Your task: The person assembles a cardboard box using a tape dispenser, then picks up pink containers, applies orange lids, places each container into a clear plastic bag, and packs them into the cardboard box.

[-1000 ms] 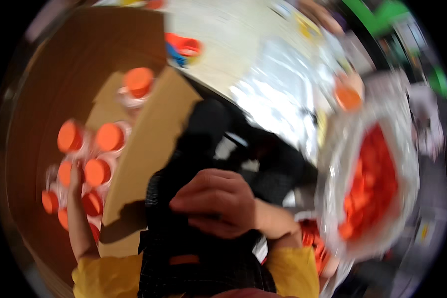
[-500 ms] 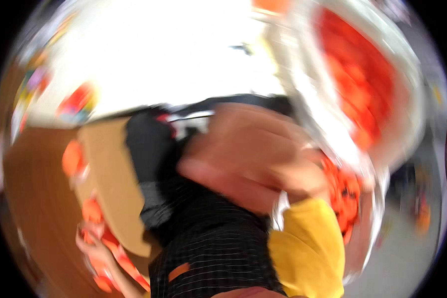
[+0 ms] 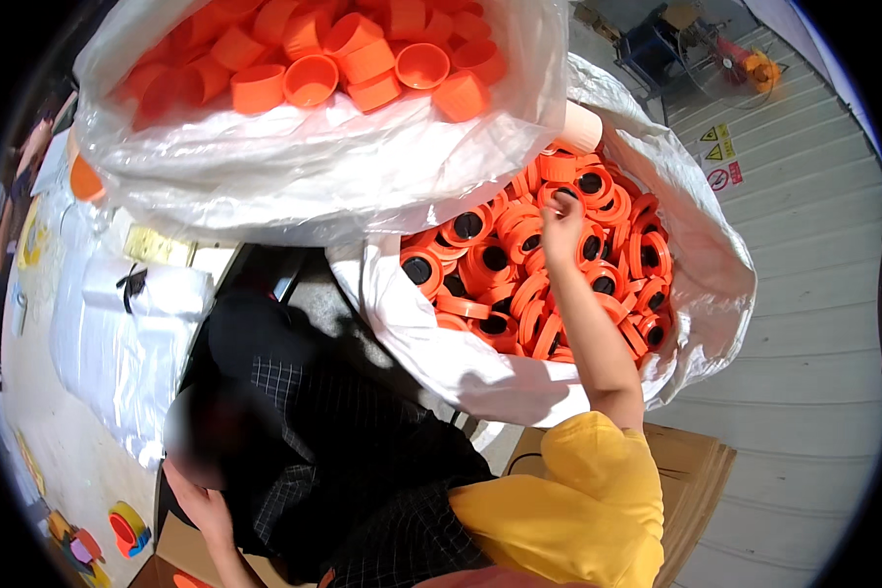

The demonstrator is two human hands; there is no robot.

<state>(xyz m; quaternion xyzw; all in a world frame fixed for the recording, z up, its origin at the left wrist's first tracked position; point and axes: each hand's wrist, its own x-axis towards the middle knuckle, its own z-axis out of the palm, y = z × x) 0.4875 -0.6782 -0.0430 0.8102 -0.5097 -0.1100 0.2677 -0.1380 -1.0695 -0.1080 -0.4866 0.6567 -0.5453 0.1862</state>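
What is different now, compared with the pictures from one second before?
The right hand has moved from the dark checked cloth up into the clear bag of orange rings, fingertips on one ring. The left hand stays low, by the cardboard.

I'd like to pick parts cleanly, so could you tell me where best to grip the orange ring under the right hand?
Probably by its raised rim, coming from above: the orange ring lies on top of the pile in the bag, where the right hand reaches.
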